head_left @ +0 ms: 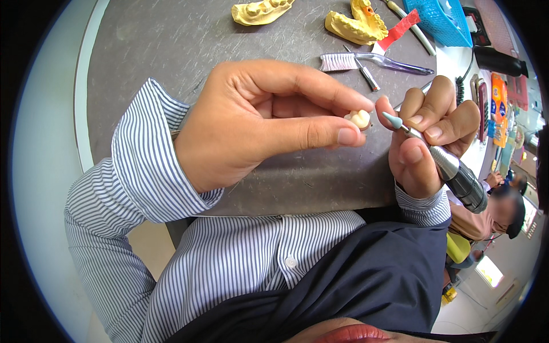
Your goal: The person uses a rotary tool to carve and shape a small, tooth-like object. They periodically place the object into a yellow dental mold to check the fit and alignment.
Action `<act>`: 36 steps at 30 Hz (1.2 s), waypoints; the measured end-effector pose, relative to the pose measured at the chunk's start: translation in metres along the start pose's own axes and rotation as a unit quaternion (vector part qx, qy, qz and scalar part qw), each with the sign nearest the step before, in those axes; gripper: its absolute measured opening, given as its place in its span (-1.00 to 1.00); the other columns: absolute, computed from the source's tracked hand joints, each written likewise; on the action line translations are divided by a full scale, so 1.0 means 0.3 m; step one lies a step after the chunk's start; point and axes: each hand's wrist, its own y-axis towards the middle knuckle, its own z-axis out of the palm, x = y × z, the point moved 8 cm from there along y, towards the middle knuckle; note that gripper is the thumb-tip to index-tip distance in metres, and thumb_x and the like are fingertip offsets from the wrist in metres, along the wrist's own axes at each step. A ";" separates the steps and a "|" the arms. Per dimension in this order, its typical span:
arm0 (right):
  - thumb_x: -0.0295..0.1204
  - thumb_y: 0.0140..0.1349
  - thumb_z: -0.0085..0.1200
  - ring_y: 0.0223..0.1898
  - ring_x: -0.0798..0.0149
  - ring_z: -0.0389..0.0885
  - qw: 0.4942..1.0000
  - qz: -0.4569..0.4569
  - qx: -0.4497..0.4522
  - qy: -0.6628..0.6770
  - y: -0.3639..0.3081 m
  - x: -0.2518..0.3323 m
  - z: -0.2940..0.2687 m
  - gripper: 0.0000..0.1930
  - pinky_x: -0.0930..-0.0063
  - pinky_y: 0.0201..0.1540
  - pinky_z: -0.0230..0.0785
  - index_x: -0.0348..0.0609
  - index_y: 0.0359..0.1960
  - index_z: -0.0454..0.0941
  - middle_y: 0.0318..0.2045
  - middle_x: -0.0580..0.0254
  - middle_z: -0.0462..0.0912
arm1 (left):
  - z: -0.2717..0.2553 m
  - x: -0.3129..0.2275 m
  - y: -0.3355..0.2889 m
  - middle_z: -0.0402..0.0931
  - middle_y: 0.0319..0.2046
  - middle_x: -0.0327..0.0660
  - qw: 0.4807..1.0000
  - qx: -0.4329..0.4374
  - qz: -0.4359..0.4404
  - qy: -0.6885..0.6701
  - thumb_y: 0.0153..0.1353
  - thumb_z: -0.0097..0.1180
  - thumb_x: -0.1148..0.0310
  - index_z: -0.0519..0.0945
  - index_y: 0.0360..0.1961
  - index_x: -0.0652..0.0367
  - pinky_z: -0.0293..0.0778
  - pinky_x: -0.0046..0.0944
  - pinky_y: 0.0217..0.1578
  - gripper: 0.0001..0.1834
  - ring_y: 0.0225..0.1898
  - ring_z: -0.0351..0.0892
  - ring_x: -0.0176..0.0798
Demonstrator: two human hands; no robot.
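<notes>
Between the thumb and fingertips of my left hand (257, 114) is a small cream-white dental crown (359, 119), shaped like a molar. My right hand (426, 137) grips a dental handpiece (452, 168) with a silver neck and a dark body. A pale blue pointed polishing tip (392, 119) sits at its front end and points toward the crown. A short gap separates tip and crown. Whether the tip is spinning cannot be told.
Yellow dental casts (262, 11) lie at the far side of the grey-brown worktop (154, 40). Nearby are a purple-handled brush (389, 62), a small metal tool (369, 77), a red strip (400, 31) and a blue basket (443, 23). Other people (486, 214) sit at the right.
</notes>
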 end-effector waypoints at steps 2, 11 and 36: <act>-0.54 -0.10 0.14 -0.53 0.46 0.28 1.000 -0.004 -0.004 0.000 -0.002 -0.001 0.003 -0.72 0.30 -0.12 0.42 -0.08 -0.49 0.22 -0.48 0.24 0.30 | 0.000 -0.003 -0.001 0.49 -0.31 -0.07 1.000 0.005 0.014 0.010 -0.03 0.04 0.68 0.48 -0.22 0.31 0.49 -0.36 -0.19 -0.72 -0.26 0.54 -0.24; -0.52 -0.10 0.16 -0.55 0.47 0.30 0.998 -0.021 0.042 -0.052 -0.004 0.004 0.025 -0.72 0.41 -0.11 0.40 -0.07 -0.48 0.24 -0.47 0.24 0.32 | 0.002 -0.007 -0.003 0.47 -0.33 -0.07 1.000 0.002 0.019 -0.004 -0.03 0.03 0.69 0.47 -0.25 0.32 0.49 -0.33 -0.18 -0.74 -0.24 0.53 -0.21; -0.54 -0.06 0.11 -0.49 0.43 0.30 1.000 0.007 -0.006 -0.010 0.002 -0.010 0.000 -0.74 0.24 -0.07 0.35 -0.08 -0.47 0.22 -0.45 0.24 0.30 | -0.003 -0.002 -0.001 0.46 -0.33 -0.10 0.999 0.008 0.017 0.028 -0.03 0.06 0.66 0.49 -0.26 0.32 0.50 -0.34 -0.19 -0.75 -0.23 0.50 -0.26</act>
